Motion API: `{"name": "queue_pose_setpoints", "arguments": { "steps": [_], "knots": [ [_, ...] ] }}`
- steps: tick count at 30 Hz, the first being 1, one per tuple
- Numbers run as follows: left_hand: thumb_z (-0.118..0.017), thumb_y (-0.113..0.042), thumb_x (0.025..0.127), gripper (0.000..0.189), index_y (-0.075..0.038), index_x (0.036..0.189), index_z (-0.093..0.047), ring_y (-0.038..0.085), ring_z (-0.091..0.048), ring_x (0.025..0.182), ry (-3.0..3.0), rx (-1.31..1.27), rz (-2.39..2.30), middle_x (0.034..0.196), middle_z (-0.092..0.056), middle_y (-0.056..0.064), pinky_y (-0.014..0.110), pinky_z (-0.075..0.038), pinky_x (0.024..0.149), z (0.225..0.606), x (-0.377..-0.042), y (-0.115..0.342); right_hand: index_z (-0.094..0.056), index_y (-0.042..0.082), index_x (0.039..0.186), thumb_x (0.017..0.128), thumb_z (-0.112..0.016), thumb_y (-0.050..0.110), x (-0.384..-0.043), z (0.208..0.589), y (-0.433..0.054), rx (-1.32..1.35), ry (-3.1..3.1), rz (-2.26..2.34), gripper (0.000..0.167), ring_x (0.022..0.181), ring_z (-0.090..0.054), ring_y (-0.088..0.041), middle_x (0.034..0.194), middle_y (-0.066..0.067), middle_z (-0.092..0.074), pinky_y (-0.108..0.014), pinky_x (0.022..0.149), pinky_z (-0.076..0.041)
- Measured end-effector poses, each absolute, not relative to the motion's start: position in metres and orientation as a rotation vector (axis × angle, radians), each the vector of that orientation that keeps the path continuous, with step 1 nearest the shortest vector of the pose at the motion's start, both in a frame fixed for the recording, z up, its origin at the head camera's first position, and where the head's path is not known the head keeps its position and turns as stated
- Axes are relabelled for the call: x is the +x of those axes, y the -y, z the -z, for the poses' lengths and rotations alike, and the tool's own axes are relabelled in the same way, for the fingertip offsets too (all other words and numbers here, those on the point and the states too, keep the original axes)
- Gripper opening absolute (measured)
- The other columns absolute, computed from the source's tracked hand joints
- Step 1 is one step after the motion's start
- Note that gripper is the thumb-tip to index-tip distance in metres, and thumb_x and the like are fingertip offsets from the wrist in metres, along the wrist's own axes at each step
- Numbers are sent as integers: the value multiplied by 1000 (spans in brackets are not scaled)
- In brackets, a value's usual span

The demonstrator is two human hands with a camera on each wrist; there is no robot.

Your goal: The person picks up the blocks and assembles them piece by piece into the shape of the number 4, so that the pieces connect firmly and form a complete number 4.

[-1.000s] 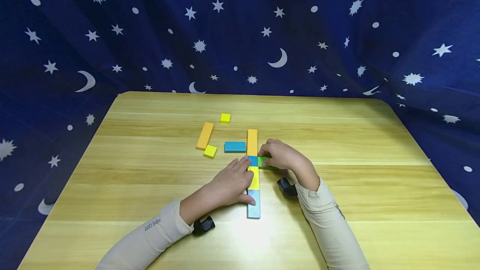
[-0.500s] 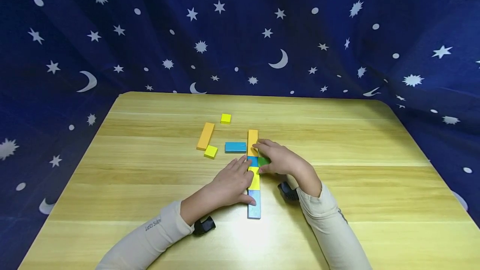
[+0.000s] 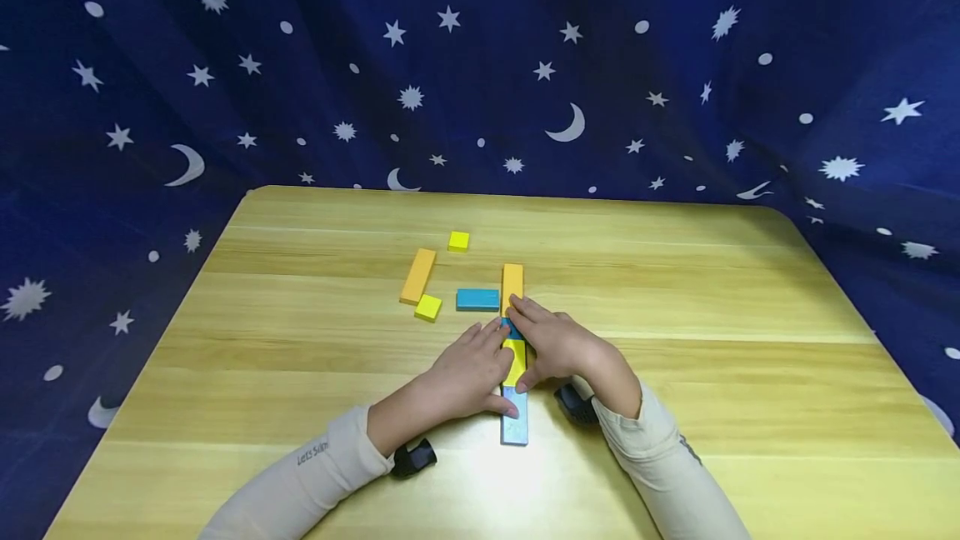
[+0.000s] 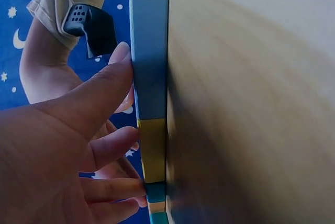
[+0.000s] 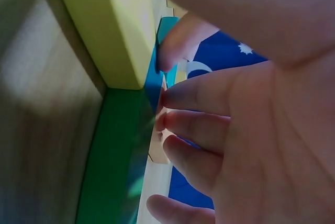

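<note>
Covering green block (image 5: 111,150), right hand (image 3: 564,346); yellow squares (image 3: 428,307) leftward.

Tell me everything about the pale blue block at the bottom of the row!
The pale blue block is a long, straight-edged bar with a smooth, slightly mottled top; it looks like painted wood. It lies flat on the table, at the row's near end, its far end against the yellow block. The left hand rests its thumb on top, near one long edge.
</note>
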State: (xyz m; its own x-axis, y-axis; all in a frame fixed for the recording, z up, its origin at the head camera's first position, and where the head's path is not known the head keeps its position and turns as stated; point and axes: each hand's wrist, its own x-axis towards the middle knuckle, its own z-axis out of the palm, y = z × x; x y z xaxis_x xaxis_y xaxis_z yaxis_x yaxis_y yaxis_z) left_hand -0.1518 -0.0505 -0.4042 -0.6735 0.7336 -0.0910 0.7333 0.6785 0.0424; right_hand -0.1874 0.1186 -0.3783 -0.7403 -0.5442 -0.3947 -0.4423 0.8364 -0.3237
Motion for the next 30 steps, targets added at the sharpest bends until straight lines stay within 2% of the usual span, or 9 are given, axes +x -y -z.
{"name": "queue_pose_setpoints", "arguments": {
  "steps": [13,16,19,23,25,30],
  "knots": [
    [-52,-66,74,63,-11,103,-57,33,-28,135,-2797,1223,11,139,-41,17,45,-30,107,400,-152,49,-23,-2,142,67,-77,40,-185,377,-116,-705,-2545,255,102,141,-13,-27,153,-13,-10,-52,105,-26],
    [-52,-67,73,61,-12,99,-58,34,-30,134,-2833,1250,11,137,-44,16,45,-33,105,402,-153,51,-23,-2,142,67,-77,40,-185,378,-115,-710,-2540,253,101,141,-13,-27,153,-14,-11,-52,105,-26],
    [-53,-66,72,53,-15,87,-58,31,-42,127,-2935,1323,-64,122,-57,9,42,-39,101,407,-157,54,-24,-1,142,67,-77,42,-185,380,-115,-715,-2535,243,102,141,-14,-27,153,-14,-11,-51,105,-26],
    [-61,-60,71,43,-17,77,-58,21,-58,104,-3102,1366,-297,91,-64,-1,35,-49,86,412,-171,60,-24,-1,142,67,-77,43,-184,379,-115,-708,-2537,228,102,141,-14,-26,153,-14,-11,-50,105,-27],
    [-65,-56,71,41,-16,82,-61,19,-60,99,-3160,1316,-414,88,-64,-2,34,-50,82,412,-180,63,-24,0,142,67,-77,43,-184,378,-116,-700,-2543,221,102,141,-14,-26,153,-13,-11,-49,105,-27],
    [-67,-51,73,53,-13,109,-59,22,-56,111,-3194,1071,-555,112,-63,4,39,-48,88,413,-198,74,-22,1,143,67,-76,43,-183,377,-115,-676,-2544,218,102,141,-13,-24,153,-11,-9,-47,106,-27]
  ]
}}
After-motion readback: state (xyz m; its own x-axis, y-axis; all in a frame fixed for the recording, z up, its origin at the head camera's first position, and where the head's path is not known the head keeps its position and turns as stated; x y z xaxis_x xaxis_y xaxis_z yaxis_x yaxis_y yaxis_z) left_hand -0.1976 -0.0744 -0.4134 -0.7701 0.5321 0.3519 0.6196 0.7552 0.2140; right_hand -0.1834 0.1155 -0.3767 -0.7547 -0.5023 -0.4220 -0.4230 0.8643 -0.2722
